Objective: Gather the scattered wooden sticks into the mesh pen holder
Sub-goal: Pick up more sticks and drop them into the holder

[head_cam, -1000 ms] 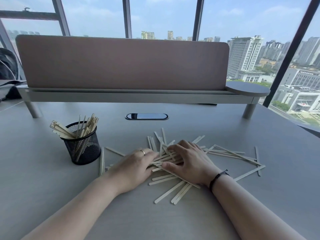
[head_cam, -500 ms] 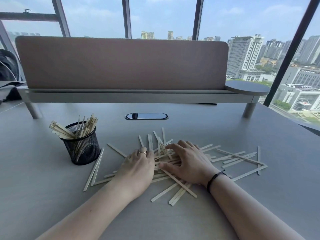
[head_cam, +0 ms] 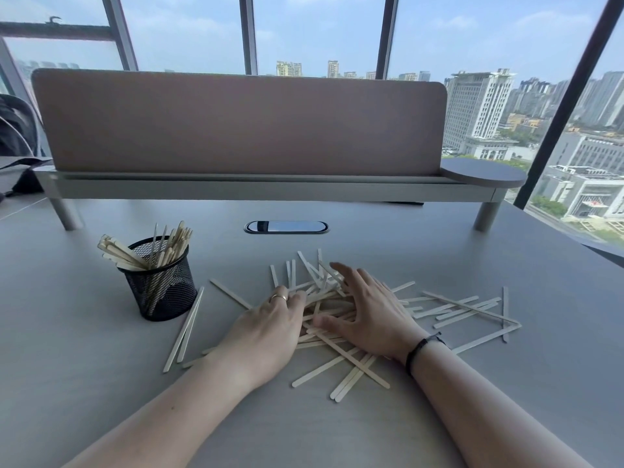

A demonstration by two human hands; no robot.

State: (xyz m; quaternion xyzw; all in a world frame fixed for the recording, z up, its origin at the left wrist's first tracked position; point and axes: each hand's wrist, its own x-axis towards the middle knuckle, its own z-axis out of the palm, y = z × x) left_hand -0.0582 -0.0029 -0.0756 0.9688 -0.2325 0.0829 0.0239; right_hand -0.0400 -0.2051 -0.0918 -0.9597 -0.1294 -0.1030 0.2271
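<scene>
Surface: one broad grey desk surface, carrying everything listed.
Divider: one dusty-pink upholstered desk divider on a grey raised shelf, along the far edge.
Left hand: fingers curled down into the left side of the pile, a ring on one finger; closing around sticks but nothing lifted clear.
Right hand: fingers spread wide and flat over the pile's middle, thumb pointing towards the left hand; pressing, not gripping.
Pen holder: one black round wire-mesh pen holder, upright, left of the pile and apart from it; already part-filled with sticks leaning out over the rim.
Sticks: many thin flat pale wooden sticks, too crossed to count exactly; most heaped under and between the hands, a looser fan to the right, two lying just beside the holder.
Step in hand: raking the heap into one bundle.
Method: draw both hands together, turn the sticks parallel, square the ends, then grip firmly; a crossed bundle would likely jam at the mesh rim or spill.
</scene>
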